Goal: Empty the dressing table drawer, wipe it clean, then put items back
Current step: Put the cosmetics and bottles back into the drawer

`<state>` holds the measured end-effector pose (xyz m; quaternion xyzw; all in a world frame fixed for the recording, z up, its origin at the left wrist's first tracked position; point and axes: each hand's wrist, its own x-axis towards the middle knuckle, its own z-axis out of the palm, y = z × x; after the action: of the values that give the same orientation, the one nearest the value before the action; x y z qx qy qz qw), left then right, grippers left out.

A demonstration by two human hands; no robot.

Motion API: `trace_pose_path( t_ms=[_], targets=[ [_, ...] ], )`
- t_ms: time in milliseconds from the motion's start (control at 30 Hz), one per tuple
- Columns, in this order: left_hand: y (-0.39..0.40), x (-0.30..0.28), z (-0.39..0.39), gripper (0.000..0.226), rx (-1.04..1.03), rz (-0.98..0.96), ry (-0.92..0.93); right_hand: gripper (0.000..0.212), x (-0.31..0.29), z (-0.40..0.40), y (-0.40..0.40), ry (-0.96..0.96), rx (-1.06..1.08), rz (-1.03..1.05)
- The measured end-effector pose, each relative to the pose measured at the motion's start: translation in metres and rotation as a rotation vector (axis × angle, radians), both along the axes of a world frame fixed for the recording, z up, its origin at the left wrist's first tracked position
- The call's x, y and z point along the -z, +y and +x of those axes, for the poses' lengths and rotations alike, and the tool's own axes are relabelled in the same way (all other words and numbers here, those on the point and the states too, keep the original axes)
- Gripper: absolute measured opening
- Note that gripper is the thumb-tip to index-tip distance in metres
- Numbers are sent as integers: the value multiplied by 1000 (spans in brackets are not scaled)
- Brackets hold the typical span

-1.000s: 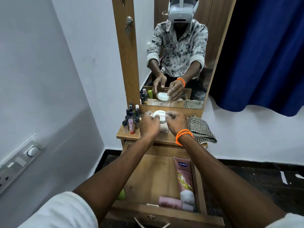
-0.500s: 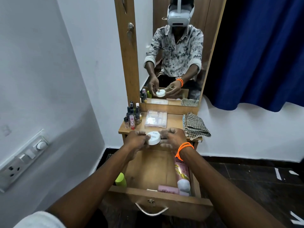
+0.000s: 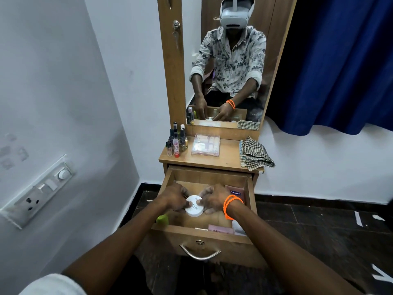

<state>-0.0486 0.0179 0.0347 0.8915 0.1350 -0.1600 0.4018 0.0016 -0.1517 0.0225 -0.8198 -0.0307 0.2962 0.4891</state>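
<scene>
The wooden drawer (image 3: 204, 238) of the dressing table stands pulled out. Inside it, my left hand (image 3: 174, 198) and my right hand (image 3: 213, 199) both grip a round white jar (image 3: 194, 206), low over the drawer floor. A pink lotion tube (image 3: 236, 192) lies along the drawer's right side, partly under my right wrist. A smaller pink tube (image 3: 220, 229) lies at the front, and a green item (image 3: 162, 219) sits in the front left corner. On the tabletop (image 3: 225, 160) stand several small bottles (image 3: 176, 143), a clear plastic box (image 3: 205, 145) and a folded checked cloth (image 3: 255, 155).
A mirror (image 3: 229, 60) above the table reflects a person wearing a headset. A white wall with a switch panel (image 3: 38, 192) is close on the left. A blue curtain (image 3: 340, 60) hangs at the right. The floor (image 3: 319, 231) is dark tile.
Both hands lifted the white jar off the clear box on the tabletop, carried it toward me and lowered it into the open drawer.
</scene>
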Motion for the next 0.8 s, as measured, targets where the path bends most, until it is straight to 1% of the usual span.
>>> trace_pose_path(
  t_ms=[100, 200, 367, 433, 533, 667, 800],
  targets=[
    [-2, 2, -3, 35, 88, 125, 23, 18, 3, -6, 1, -44, -39, -68],
    [-6, -1, -3, 38, 156, 195, 55, 10, 8, -8, 1, -65, -70, -114],
    [-13, -4, -3, 39, 212, 214, 113, 12, 16, -8, -1, -95, -106, -180],
    [-14, -4, -2, 40, 246, 219, 156, 18, 19, -9, -1, -97, -116, -195],
    [-16, -1, 1, 42, 278, 168, 240, 21, 24, -10, -2, -89, -140, -215],
    [-19, -1, 2, 45, 360, 271, 218, 18, 24, -9, -4, -72, -161, -204],
    [-21, -4, 0, 48, 463, 370, 225, 16, 25, -11, -7, -72, -225, -226]
  ],
)
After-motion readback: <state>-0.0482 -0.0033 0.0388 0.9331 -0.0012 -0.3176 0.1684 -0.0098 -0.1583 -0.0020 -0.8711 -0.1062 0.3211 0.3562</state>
